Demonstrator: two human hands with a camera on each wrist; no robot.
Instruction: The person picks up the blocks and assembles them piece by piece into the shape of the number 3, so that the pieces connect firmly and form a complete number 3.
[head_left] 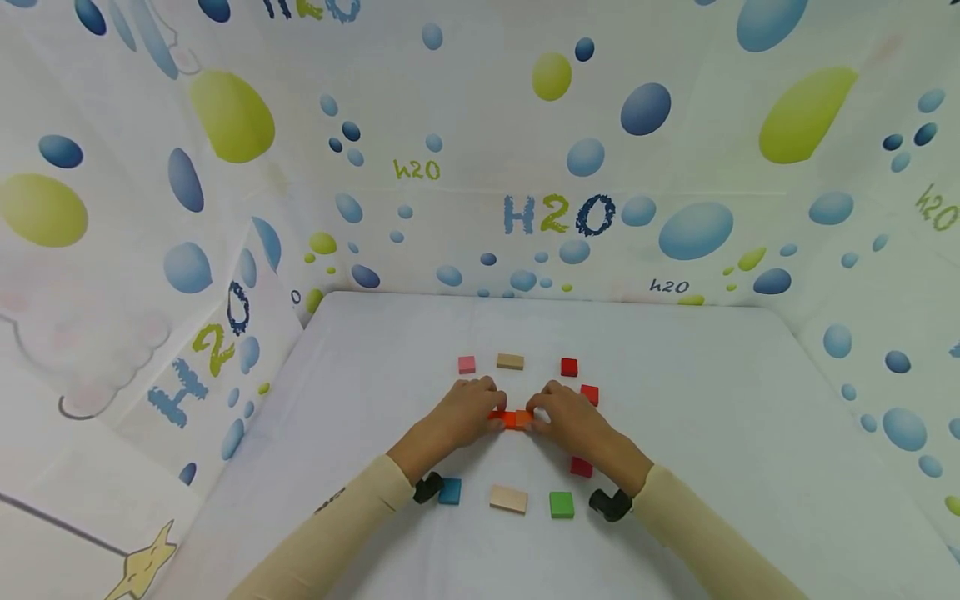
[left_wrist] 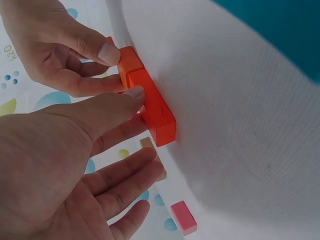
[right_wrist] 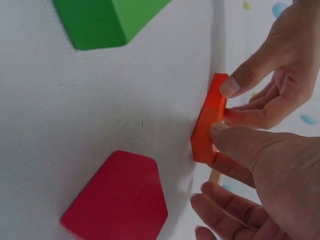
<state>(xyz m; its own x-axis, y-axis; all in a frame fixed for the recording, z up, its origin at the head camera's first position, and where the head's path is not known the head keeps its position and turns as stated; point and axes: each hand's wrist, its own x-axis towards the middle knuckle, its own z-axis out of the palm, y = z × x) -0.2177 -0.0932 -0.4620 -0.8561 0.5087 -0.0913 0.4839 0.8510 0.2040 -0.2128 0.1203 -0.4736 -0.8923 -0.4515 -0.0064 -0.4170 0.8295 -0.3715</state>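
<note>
Near the middle of the white table, a long red-orange block and an orange block lie end to end, touching. My left hand pinches the red-orange block between thumb and index finger; its other fingers are spread loosely. From the opposite end, my right hand holds the orange block the same way, thumb on the near side and index finger behind. In the head view the fingers cover parts of both blocks.
Behind the hands are a pink block, a tan block and two red blocks. A crimson block is beside the right wrist. Nearer stand blue, tan and green blocks. Patterned cloth encloses the table.
</note>
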